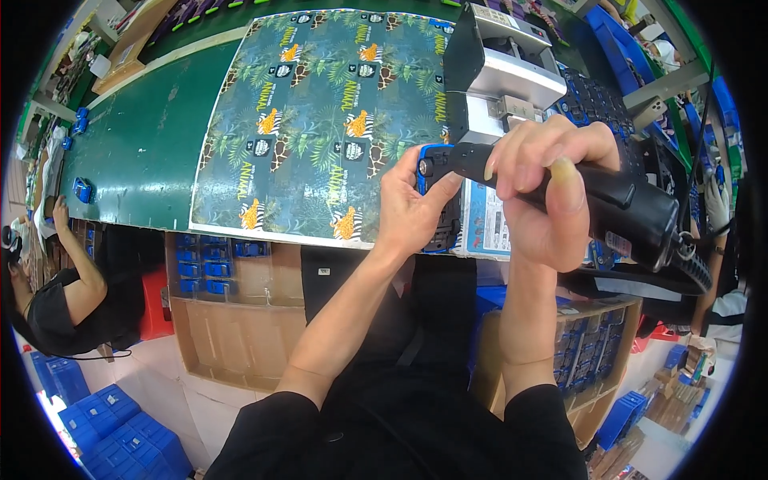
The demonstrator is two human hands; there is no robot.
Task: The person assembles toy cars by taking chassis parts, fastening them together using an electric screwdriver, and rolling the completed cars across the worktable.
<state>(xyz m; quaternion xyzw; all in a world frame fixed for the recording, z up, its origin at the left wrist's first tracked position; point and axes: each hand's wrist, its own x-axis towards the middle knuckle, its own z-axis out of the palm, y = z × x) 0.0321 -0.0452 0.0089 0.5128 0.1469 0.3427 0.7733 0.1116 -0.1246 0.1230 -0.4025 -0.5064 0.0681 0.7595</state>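
Note:
My left hand [410, 210] holds a small blue-and-black toy car body [426, 170], its black underside facing up, over the near edge of the workbench. Wrapped around a black electric screwdriver [628, 200] is my right hand [552, 176]. The tool lies almost level, its narrow front end pointing left at the toy car body. Whether the tip touches a screw is hidden by the tool's nose and my fingers. Just beyond my hands stands a grey metal screw feeder [512, 68].
A printed animal-pattern sheet [308, 172] covers part of the green bench [152, 152]. Several blue toy cars [82, 190] sit at left. Cardboard boxes [232, 340] with blue parts stand below the bench edge. A person [68, 292] works at left. Blue bins [132, 444] are on the floor.

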